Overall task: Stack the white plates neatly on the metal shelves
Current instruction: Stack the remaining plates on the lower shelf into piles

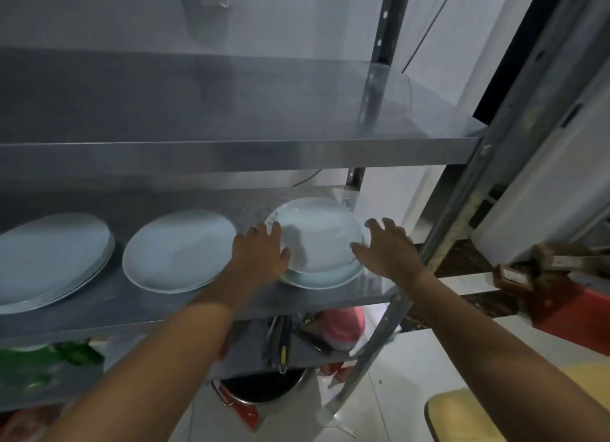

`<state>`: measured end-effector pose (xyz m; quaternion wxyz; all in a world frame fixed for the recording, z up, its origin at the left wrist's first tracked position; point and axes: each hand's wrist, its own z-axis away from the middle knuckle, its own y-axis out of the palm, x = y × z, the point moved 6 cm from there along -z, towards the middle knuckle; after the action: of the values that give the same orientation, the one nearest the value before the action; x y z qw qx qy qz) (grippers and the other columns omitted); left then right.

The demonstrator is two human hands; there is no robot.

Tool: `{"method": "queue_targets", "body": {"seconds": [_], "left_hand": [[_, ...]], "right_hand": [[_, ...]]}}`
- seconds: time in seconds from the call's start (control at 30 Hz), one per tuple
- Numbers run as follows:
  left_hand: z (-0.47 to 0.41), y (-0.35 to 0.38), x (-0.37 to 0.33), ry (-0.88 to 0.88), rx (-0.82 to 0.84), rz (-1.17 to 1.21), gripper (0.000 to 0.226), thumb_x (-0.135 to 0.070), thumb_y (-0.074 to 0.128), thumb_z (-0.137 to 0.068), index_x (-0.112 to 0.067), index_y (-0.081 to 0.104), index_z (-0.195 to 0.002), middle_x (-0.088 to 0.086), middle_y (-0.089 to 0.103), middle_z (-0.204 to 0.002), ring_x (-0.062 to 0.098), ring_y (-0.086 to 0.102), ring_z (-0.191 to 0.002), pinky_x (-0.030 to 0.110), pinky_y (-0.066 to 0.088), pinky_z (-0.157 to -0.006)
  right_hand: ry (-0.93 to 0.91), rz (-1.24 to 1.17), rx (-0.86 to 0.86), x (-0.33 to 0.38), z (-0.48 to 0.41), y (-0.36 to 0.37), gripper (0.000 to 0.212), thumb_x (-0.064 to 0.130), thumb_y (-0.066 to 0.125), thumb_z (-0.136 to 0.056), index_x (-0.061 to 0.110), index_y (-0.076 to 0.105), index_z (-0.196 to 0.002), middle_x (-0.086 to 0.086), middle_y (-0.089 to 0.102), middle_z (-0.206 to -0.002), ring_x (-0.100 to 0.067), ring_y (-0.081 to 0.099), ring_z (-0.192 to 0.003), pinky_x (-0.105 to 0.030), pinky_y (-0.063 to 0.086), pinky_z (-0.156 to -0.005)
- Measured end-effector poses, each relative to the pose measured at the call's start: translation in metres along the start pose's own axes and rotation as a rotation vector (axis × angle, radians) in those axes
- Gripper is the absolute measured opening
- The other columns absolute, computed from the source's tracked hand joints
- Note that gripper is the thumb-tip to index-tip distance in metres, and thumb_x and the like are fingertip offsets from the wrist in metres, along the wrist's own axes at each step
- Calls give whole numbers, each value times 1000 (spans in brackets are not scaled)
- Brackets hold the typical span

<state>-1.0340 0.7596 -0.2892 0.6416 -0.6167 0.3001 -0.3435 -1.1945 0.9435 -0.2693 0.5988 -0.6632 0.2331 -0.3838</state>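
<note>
Three stacks of white plates stand on the middle metal shelf [330, 298]: a wide stack [49, 257] at the left, a second stack [178, 250] in the middle, and a right stack [325, 278]. The top plate [318, 233] of the right stack sits shifted back from the plate under it. My left hand [260, 250] grips that plate's left rim, thumb on the plate. My right hand [386, 247] is at its right rim with fingers spread, only the thumb touching the edge.
A bare upper shelf [231, 154] overhangs the plates. Slotted metal posts [468, 191] rise just right of my right hand. Below are a pink container [343, 326], tongs [280, 342], a pot [264, 389] and green bags [49, 362]. A red object [571, 313] sits at the right.
</note>
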Motion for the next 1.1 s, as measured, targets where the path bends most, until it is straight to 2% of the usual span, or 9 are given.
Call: {"method": "queue_targets", "body": {"seconds": [0.1,0.27,0.4,0.5,0.63,0.8,0.93,1.1], "left_hand": [[-7,16,-4,-83,17,22,61,-43,34,-99,-11,22,-150,19,42,-140,36,46,-123,45,44,-95],[-19,28,-9,-94,18,-10,60,-37,41,-96,-7,26,-146,23,41,-138,38,44,-123,46,42,-100],[-23,33,-9,-128,17,-38,63,-35,47,-91,-3,29,-143,25,41,-136,40,42,-123,46,36,-105],[-26,31,-3,-133,4,-32,62,-33,48,-90,0,32,-141,25,43,-134,38,43,-120,43,36,-103],[-28,29,2,-135,-3,17,58,-31,47,-90,1,36,-137,23,44,-131,37,43,-118,43,38,-102],[-21,19,-3,-88,-40,15,54,-33,40,-94,0,38,-138,22,46,-129,37,44,-115,42,38,-100],[-7,22,-12,-48,-9,-35,57,-35,39,-94,-1,37,-139,23,45,-133,38,43,-119,44,36,-102],[-1,29,-12,-46,-12,-81,57,-38,40,-93,-2,39,-137,22,47,-131,35,46,-116,42,40,-100]], "right_hand": [[10,-76,46,-5,-16,12,59,51,49,-88,27,40,-141,-6,42,-143,-34,40,-131,-43,36,-104],[-12,-196,160,-1,-40,44,54,47,47,-91,36,36,-142,-2,38,-148,-29,37,-132,-43,36,-107],[-74,-251,71,6,-48,57,54,48,53,-88,36,42,-140,-1,47,-144,-26,41,-132,-40,33,-109],[-106,-203,32,11,-54,54,57,52,51,-88,37,39,-143,2,49,-144,-25,35,-138,-41,29,-110],[-10,-356,51,13,-59,48,57,55,51,-91,39,38,-144,3,46,-149,-26,29,-143,-45,29,-114],[29,-344,40,4,-45,34,60,55,51,-92,40,34,-147,1,40,-153,-25,23,-146,-45,24,-116],[40,-304,80,-4,-28,35,63,55,49,-91,40,30,-149,0,45,-148,-27,29,-142,-43,26,-114],[65,-394,169,-7,-16,51,69,46,57,-84,40,30,-148,3,49,-144,-29,46,-130,-44,37,-108]]}}
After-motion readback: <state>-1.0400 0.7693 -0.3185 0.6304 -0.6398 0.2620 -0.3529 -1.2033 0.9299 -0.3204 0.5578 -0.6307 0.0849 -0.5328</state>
